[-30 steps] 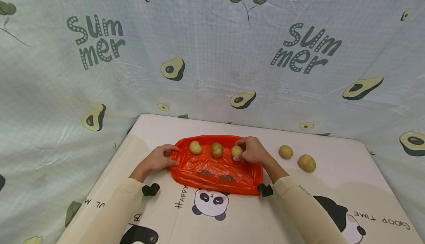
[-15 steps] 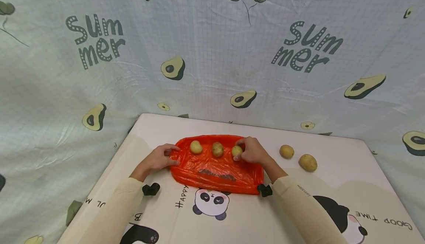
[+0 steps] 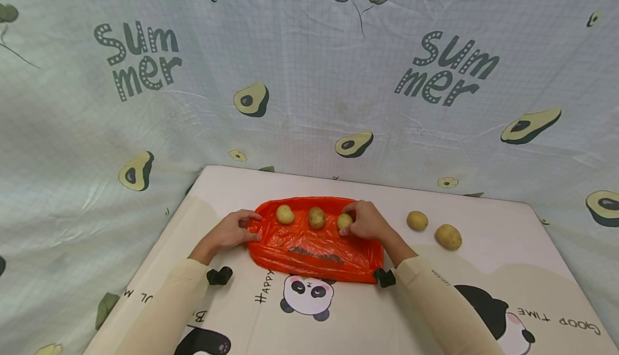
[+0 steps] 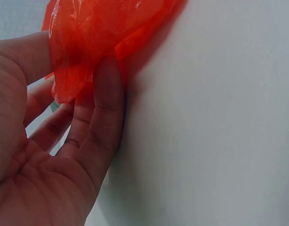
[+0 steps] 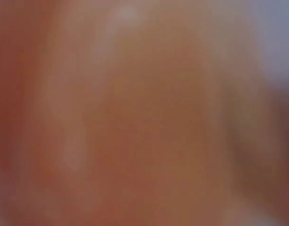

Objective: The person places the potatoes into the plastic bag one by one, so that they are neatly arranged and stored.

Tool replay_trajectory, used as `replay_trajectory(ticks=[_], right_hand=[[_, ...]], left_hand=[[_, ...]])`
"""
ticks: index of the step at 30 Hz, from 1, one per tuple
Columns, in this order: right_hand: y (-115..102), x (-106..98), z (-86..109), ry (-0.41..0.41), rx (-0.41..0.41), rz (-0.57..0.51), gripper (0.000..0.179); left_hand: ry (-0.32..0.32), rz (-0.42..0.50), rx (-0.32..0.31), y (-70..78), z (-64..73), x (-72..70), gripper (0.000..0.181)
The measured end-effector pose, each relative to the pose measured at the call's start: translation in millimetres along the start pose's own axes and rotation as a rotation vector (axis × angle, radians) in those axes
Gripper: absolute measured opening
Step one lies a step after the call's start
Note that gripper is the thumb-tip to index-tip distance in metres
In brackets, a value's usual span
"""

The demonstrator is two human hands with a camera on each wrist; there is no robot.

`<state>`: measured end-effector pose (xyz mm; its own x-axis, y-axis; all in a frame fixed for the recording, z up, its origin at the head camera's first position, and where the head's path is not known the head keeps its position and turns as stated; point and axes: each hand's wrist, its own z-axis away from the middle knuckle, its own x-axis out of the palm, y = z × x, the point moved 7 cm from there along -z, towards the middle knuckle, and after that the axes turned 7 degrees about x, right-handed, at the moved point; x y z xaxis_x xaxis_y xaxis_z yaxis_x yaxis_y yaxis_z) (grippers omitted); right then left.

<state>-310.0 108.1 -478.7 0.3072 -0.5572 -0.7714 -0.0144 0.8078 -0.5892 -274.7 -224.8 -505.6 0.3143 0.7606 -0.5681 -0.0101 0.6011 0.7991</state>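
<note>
A red plastic bag (image 3: 309, 245) lies spread out on the table in the head view. My left hand (image 3: 234, 230) holds the bag's left edge; in the left wrist view the thumb and fingers (image 4: 109, 103) pinch a fold of the thin film. Over the bag's right part, my right hand (image 3: 365, 221) grips a small yellow potato (image 3: 344, 221) between thumb and fingers. Two more potatoes rest on the bag in a row with it: a pale one (image 3: 285, 214) at the left and a browner one (image 3: 316, 218) in the middle. The right wrist view is a blur of skin tones.
On the table right of the bag lie a smaller potato (image 3: 417, 221) and a larger potato (image 3: 448, 237). The white tabletop (image 3: 358, 317) carries panda prints and lettering. Behind it hangs a pale curtain (image 3: 300, 49) printed with avocados.
</note>
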Motion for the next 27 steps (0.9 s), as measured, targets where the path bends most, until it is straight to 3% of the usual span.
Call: replay_trajectory(ticks=[17,27], right_hand=[[-2.6,8.4,8.3,-0.007,0.023,0.044,0.048],[-5.4,2.9,11.1,-0.005,0.015,0.124,0.053]], left_hand=[[-0.012,-0.01,0.027,2.9,4.6,0.4,0.057],[-0.003,-0.024,0.017,2.8,5.5,-0.6,0.055]])
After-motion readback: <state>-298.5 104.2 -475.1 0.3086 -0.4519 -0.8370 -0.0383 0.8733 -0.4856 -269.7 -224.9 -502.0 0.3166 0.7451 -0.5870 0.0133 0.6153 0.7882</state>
